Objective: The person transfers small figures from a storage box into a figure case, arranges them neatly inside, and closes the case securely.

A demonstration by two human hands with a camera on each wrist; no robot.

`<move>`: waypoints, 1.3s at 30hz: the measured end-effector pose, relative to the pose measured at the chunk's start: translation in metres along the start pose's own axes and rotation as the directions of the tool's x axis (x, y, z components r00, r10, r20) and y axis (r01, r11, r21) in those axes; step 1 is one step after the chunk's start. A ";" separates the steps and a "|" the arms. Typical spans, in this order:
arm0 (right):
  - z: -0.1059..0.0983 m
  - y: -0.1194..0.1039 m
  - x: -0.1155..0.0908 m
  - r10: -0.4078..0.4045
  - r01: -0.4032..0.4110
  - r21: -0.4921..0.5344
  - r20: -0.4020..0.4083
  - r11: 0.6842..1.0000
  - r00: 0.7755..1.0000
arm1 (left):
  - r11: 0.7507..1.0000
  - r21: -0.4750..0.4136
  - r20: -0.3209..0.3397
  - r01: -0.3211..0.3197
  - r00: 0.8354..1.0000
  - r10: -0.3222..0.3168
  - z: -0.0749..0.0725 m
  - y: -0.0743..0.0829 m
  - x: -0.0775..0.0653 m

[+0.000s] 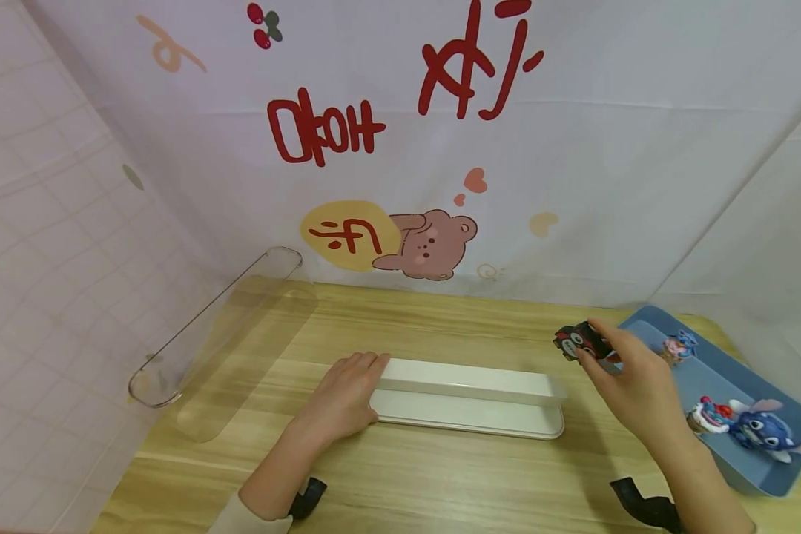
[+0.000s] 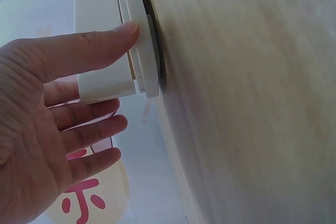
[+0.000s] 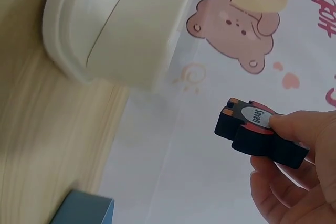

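Note:
A white two-level display stand (image 1: 467,417) lies lengthwise on the wooden table. My left hand (image 1: 343,394) holds its left end; in the left wrist view the thumb (image 2: 105,45) presses the front edge and the other fingers reach behind the raised step. To the right of the stand, my right hand (image 1: 641,382) pinches a small black-and-red figurine (image 1: 582,341) between thumb and fingers, raised above the table. The right wrist view shows an oval label reading "Seven" on that figurine (image 3: 254,135).
At the right stands a blue tray (image 1: 741,374) with a blue big-eared figurine (image 1: 764,430) and ice-cream-like figurines (image 1: 707,415) in it. A long transparent cover (image 1: 240,356) lies at the left. Black curved pieces (image 1: 644,508) sit near the front edge, and a printed white cloth (image 1: 574,163) hangs behind.

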State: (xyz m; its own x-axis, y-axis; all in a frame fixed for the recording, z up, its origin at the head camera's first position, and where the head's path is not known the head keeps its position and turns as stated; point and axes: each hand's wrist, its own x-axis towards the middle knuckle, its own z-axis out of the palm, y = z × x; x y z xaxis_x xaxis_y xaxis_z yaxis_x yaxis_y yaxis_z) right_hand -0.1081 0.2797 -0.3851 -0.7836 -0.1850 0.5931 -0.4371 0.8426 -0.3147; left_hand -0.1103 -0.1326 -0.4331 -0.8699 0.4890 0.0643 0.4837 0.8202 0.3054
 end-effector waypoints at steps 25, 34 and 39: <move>0.034 -0.032 0.008 -0.224 0.228 0.142 -0.045 0.963 0.974 | 1.000 -0.004 0.003 0.003 1.000 -0.003 0.001 -0.001 -0.001; 0.047 -0.047 0.011 -0.250 0.254 0.222 -0.046 0.942 0.967 | 1.000 -0.002 0.006 0.005 1.000 -0.005 0.001 -0.002 -0.001; 0.052 -0.055 0.012 -0.267 0.266 0.253 -0.033 0.930 0.963 | 1.000 -0.012 0.003 0.008 1.000 -0.008 0.001 -0.001 -0.001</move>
State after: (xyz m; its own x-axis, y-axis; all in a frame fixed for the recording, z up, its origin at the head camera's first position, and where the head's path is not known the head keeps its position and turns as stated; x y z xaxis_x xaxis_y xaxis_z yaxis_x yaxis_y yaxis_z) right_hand -0.1168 0.2049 -0.3996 -0.6239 -0.3864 0.6793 -0.7269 0.6063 -0.3227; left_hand -0.1099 -0.1335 -0.4342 -0.8734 0.4834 0.0590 0.4756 0.8206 0.3170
